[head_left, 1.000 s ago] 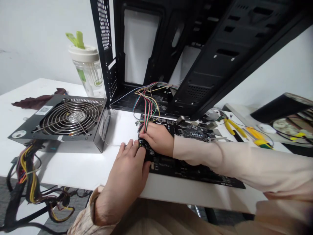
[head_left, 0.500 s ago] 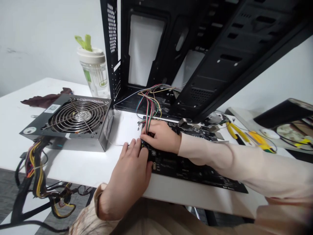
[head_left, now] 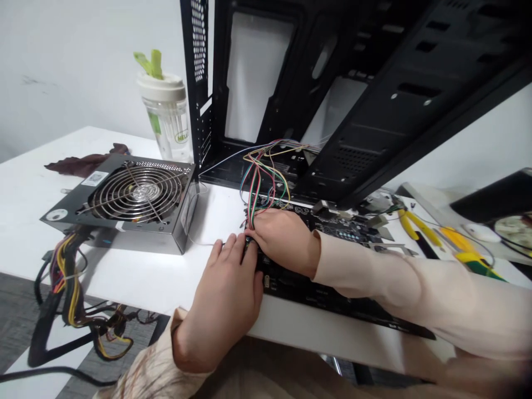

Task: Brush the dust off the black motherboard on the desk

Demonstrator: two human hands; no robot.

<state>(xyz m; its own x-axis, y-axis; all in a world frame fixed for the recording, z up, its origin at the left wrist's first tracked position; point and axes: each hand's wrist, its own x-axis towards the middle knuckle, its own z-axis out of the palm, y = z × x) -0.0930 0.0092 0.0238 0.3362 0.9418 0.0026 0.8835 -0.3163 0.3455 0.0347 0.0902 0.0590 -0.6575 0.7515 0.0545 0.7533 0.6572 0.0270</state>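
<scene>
While the bunched fingertips (head_left: 254,223) of the right hand (head_left: 282,238) pinch the end of the coloured wires (head_left: 260,191) at the edge of the black motherboard (head_left: 316,282), the slightly spread fingers (head_left: 239,249) of the left hand (head_left: 220,305) seem to brace that board, which lies flat on the white table (head_left: 124,277) beneath the tilted black computer case (head_left: 332,100).

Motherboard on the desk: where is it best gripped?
The long near edge of the motherboard, from the person's side: that edge lies flat and bare, while the left hand and right hand cover one end and wires crowd the far side.
</scene>
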